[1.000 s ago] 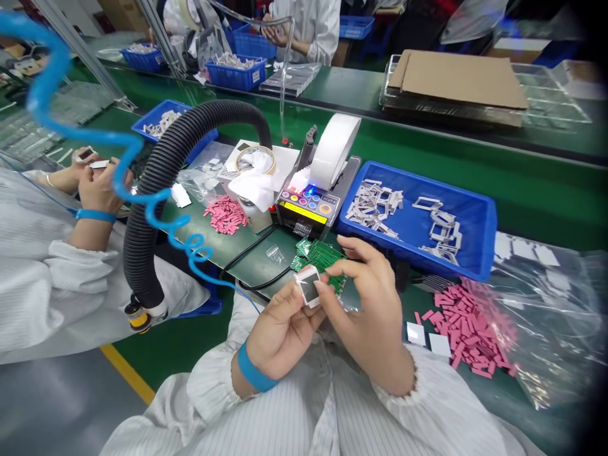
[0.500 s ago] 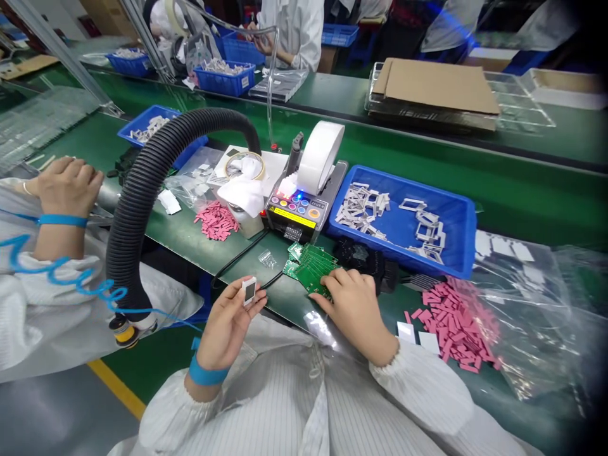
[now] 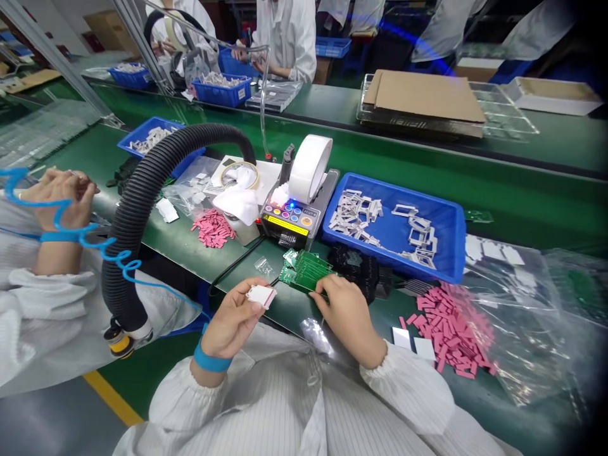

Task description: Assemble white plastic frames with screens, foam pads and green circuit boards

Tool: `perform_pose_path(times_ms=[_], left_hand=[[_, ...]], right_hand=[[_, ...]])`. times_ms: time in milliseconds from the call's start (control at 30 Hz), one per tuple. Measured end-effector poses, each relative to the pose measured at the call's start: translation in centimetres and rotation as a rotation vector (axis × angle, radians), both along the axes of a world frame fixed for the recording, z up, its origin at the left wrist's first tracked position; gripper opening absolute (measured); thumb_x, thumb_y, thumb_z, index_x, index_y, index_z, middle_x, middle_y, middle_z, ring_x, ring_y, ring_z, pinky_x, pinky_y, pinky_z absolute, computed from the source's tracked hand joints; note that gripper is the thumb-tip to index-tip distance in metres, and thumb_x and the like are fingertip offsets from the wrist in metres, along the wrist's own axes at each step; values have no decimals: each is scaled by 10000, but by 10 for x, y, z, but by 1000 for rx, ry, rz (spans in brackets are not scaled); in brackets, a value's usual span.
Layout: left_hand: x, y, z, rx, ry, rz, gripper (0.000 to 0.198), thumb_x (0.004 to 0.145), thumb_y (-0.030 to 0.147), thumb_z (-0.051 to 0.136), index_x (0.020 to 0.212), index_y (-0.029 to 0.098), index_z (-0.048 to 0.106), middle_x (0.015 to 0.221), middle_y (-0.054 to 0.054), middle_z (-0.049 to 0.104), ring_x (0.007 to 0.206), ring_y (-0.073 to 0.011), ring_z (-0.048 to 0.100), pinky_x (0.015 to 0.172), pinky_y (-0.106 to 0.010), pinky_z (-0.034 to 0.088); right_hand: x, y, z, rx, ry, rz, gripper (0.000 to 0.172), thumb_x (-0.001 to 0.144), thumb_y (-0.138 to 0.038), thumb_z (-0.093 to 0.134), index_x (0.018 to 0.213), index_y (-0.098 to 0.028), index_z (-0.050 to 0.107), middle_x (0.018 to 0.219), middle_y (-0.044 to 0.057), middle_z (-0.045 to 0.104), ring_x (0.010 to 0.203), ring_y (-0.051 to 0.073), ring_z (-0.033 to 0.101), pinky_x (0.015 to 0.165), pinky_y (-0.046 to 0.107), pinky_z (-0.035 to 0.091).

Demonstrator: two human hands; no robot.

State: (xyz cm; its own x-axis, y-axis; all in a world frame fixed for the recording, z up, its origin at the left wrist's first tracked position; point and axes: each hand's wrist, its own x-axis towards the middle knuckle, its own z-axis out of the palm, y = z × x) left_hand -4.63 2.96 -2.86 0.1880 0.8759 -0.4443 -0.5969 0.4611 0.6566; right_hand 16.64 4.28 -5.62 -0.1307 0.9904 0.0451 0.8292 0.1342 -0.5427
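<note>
Above the green bench (image 3: pixel 532 212), the left hand (image 3: pixel 231 322) has turned a white frame piece (image 3: pixel 261 295) flat, gripping it between thumb and fingers, while the right hand (image 3: pixel 349 320) lies open, fingers (image 3: pixel 317 297) resting on green circuit boards (image 3: pixel 306 271).

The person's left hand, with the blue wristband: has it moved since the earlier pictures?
Yes. The left hand has moved leftward, away from the green circuit boards, which stayed put.
</note>
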Motion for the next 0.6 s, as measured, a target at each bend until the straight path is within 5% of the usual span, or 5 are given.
perform_pose_path(times_ms=[100,200,333,500,600], left_hand=[[1,-2,5,50,-103,-35,516,588,208,811,1081,141,677,863,-57,685,692,-96,584,574,-160,450],[6,-6,15,132,-164,-154,571,656,296,772,1185,141,622,828,-59,642,629,-98,542,557,-198,455],[22,-10,24,167,-232,-347,451,715,322,721,1132,184,620,815,-57,631,686,-155,608,625,-268,500],[46,-15,21,124,-388,-425,314,733,348,710,980,202,581,782,-45,693,652,-157,681,563,-219,509],[53,-18,20,89,-483,-484,275,782,365,658,979,184,590,787,-75,723,678,-205,717,553,-247,541]], right_hand=[[10,1,4,-42,210,-35,205,829,-339,575,677,-203,558,570,-13,580,488,137,514,483,267,336],[21,-2,18,-50,414,-69,252,859,-438,517,823,-197,582,613,-15,625,371,100,475,387,251,367],[25,-12,55,79,862,-78,146,823,-368,626,866,-230,652,742,29,707,549,148,646,474,268,506],[16,-14,84,128,966,411,112,769,-375,695,822,-284,735,860,43,745,723,188,692,646,329,571],[12,-11,84,147,948,468,108,810,-289,660,894,-281,728,875,38,739,754,181,684,693,339,561]])
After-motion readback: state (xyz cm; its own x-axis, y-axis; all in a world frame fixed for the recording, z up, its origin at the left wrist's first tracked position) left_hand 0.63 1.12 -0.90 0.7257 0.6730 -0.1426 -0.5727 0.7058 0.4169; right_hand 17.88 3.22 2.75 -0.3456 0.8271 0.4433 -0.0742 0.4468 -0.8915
